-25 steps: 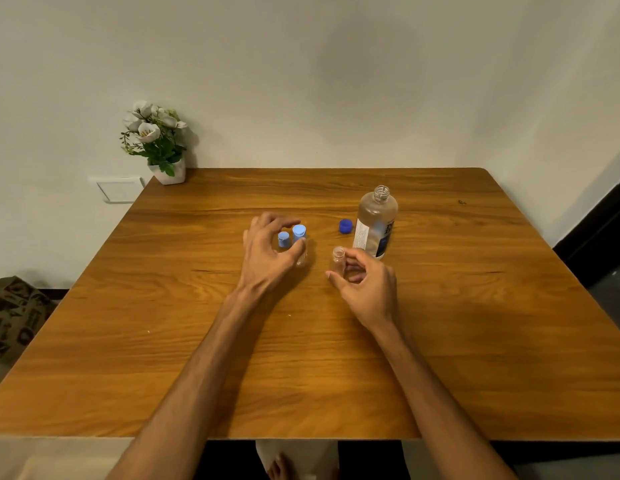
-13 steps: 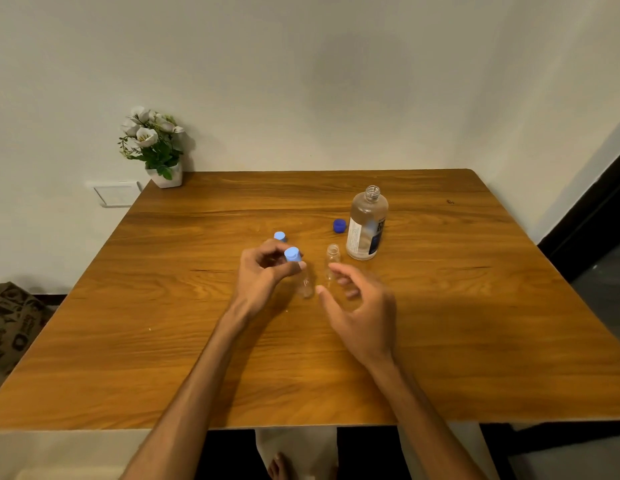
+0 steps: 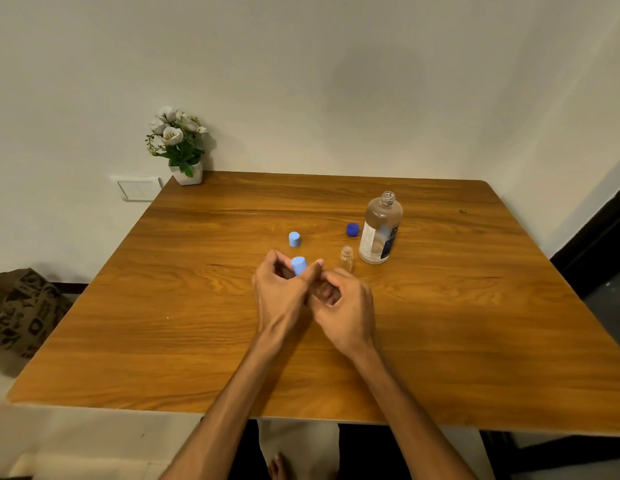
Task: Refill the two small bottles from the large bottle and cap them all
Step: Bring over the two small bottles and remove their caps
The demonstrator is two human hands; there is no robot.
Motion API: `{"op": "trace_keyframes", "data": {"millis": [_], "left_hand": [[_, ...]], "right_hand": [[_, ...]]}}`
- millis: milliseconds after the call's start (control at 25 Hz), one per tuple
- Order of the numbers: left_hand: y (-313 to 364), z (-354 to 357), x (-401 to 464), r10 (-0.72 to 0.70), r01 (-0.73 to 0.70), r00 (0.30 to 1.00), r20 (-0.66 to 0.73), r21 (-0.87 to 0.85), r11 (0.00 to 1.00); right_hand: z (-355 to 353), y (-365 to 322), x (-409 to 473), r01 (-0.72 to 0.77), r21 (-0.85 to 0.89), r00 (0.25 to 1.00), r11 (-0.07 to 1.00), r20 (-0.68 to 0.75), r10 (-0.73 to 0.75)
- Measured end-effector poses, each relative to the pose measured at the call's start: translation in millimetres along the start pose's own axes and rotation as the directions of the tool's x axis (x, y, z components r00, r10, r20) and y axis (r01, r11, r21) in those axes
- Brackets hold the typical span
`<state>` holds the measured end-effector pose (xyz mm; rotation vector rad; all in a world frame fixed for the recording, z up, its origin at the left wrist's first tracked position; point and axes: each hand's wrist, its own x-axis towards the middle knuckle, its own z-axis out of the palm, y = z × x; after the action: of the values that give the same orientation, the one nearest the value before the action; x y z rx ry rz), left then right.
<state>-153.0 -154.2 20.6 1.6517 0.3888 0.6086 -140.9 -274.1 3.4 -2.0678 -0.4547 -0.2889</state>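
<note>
My left hand [image 3: 284, 299] pinches a light-blue cap [image 3: 298, 265] between thumb and fingers, above the middle of the wooden table [image 3: 197, 323]. My right hand [image 3: 346, 306] presses against it with fingers curled just under the cap, apparently around a small bottle whose body the hands hide. A second small clear bottle [image 3: 347, 258] stands uncapped just beyond my right hand. Its light-blue cap [image 3: 294, 239] rests on the table further back left. The large clear bottle [image 3: 381, 233] stands uncapped at the right, with its dark-blue cap [image 3: 352, 229] beside it on the left.
A white pot of flowers [image 3: 178, 150] stands at the table's far left corner against the wall. A wall socket plate [image 3: 138, 188] is beside it. A patterned bag [image 3: 21, 310] lies on the floor to the left.
My left hand lifted the capped small bottle from beside the loose cap and drew it nearer. My right hand left the uncapped small bottle and closed in under the left.
</note>
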Motion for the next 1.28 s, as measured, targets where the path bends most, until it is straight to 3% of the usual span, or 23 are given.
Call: {"op": "trace_keyframes", "data": {"millis": [80,240,400,520,640,720,800,920,1280], "left_hand": [[-3,3,6,0.005,-0.005,1.0,0.015,-0.002,1.0],[2,0,3,0.039,-0.004,0.962,0.272,-0.127,0.992],[-7,-19,5,0.11,-0.097,0.926,0.362,-0.053,0.994],[-5,-27,14,0.112,-0.124,0.95,0.293,0.02,0.992],[1,-29,23,0.147,-0.147,0.989,-0.001,0.007,0.989],[-4,-32,41,0.217,-0.207,0.972,-0.092,0.112,0.972],[-19,-34,64,0.269,-0.244,0.963,-0.016,0.374,0.895],[-41,-32,93,0.169,-0.196,0.98,0.103,0.614,0.765],[-68,-31,113,0.104,-0.168,0.984,0.143,0.583,0.795]], "right_hand": [[3,-4,-3,0.059,-0.011,0.998,0.998,0.018,-0.059],[3,-3,-1,0.043,-0.003,0.999,0.999,-0.014,-0.043],[4,1,1,0.034,-0.015,0.999,0.999,-0.042,-0.035],[5,4,3,0.043,-0.076,0.997,0.996,-0.057,-0.047],[9,5,5,0.049,-0.11,0.997,0.993,-0.054,-0.055],[11,6,5,0.047,-0.102,0.996,0.994,-0.072,-0.055],[10,9,5,0.035,-0.09,0.994,0.995,-0.104,-0.044],[8,13,8,0.024,-0.058,0.989,0.998,-0.142,-0.032],[10,15,16,-0.015,-0.004,0.994,1.0,-0.11,0.015]]}}
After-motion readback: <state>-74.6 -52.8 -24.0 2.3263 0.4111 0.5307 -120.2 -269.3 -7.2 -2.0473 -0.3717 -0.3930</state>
